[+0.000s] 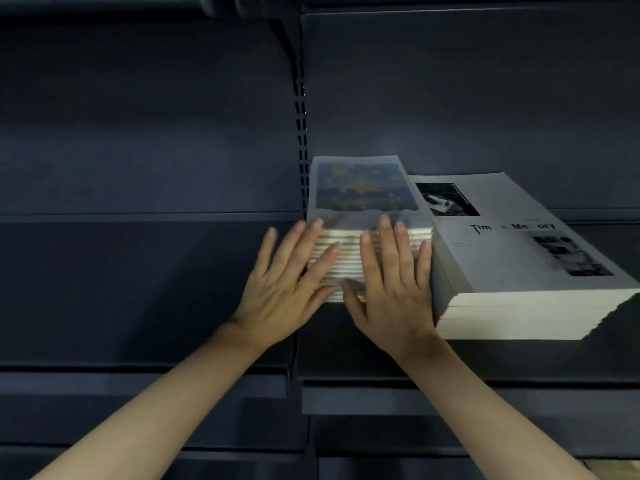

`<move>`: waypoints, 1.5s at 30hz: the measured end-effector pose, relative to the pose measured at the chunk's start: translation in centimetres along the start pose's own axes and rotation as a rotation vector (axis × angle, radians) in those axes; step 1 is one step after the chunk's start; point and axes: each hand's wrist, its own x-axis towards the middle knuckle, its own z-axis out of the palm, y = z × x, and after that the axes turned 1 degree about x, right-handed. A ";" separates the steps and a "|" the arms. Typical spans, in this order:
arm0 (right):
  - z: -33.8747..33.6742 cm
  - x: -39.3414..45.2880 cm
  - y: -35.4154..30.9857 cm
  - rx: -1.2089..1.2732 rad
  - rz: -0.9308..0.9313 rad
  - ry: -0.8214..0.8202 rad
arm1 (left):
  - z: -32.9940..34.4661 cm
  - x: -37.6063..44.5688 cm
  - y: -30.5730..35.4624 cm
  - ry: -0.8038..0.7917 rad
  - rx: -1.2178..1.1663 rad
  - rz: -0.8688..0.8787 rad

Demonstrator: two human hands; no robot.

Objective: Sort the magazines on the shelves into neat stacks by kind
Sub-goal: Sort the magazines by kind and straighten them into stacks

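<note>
Left hand (287, 289) flat, fingers straight and spread, pressed against the near face of the blue-cover stack (360, 192), toward that stack's left corner; fingertips reach up to the top edge; holding nothing. Right hand (391, 289) likewise flat and spread wide, palm against the same near face, just right of the left hand; its thumb points toward the left hand's thumb, the two nearly touching; its little finger lies at the seam where the blue-cover stack meets its neighbour.

Blue-cover stack: many thin magazines, page edges cream, top cover showing a blue and yellow picture; image slightly blurred; stands on the dark shelf (519, 362), directly beyond both hands, its left side beside the slotted upright (302, 133).

Grey-cover stack (512, 244): immediately right of the blue-cover stack, sides touching or very nearly so, cannot tell which; lies at an angle to the blue-cover stack; top cover grey with black-and-white photographs and partly legible title lettering; its near edge sits closer to the camera than that of the blue-cover stack; lower layers slightly uneven at the near right corner.

Left of the blue-cover stack, past the upright: neighbouring shelf bay (138, 289), dark.
</note>
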 end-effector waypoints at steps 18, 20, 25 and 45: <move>0.6 1.9 -1.3 -0.061 0.032 -0.013 | -3.8 -2.1 0.6 -0.429 -0.482 -0.924; -0.2 1.9 -0.8 -0.041 0.077 -0.021 | -3.4 -0.9 1.3 -0.480 -0.579 -0.894; -1.1 2.5 0.7 -0.131 0.148 -0.077 | -2.3 1.1 1.1 -0.442 -0.762 -0.878; -2.8 2.7 0.3 -0.206 0.179 -0.200 | -2.9 2.4 0.4 -0.539 -0.692 -0.744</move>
